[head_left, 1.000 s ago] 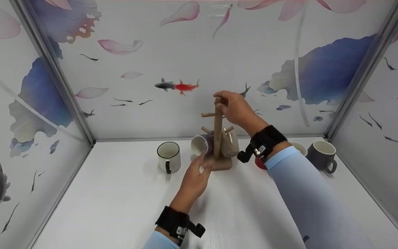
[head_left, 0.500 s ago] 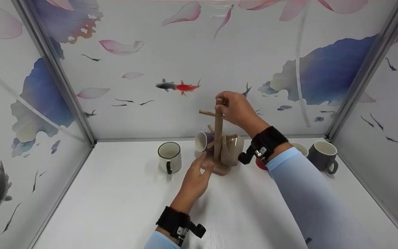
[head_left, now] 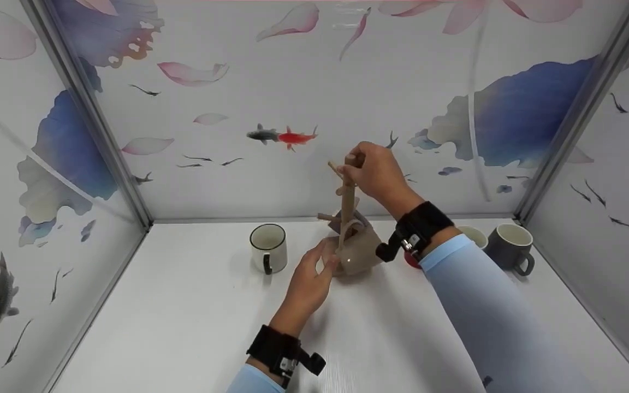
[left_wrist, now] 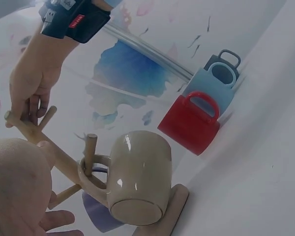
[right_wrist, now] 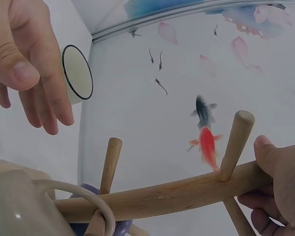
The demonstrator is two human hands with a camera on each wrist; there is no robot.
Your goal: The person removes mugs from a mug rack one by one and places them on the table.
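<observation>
My right hand [head_left: 378, 169] grips the top of the post of a wooden mug tree [head_left: 348, 204], thumb and fingers around it. A glossy beige mug [left_wrist: 140, 179] hangs by its handle on a lower peg, at the front of the tree. Behind the post hangs a purple mug [left_wrist: 99, 214], partly hidden. Down by the base, my left hand [head_left: 304, 284] is held with its fingers extended, left of the beige mug. In the right wrist view those fingers [right_wrist: 49, 83] hold nothing and appear apart from the tree. An upper peg [right_wrist: 237, 142] bears no mug.
A cream mug with a black rim [head_left: 268, 251] stands left of the tree. To the right are a red mug [left_wrist: 189, 125], a light blue mug [left_wrist: 206, 88] and a dark grey mug [head_left: 508, 245]. Printed panels wall in the white table [head_left: 183, 316].
The mug tree has turned clockwise as seen from above. Its beige mug swung from the right to the front, the purple one from the left to behind. My left hand has hardly moved.
</observation>
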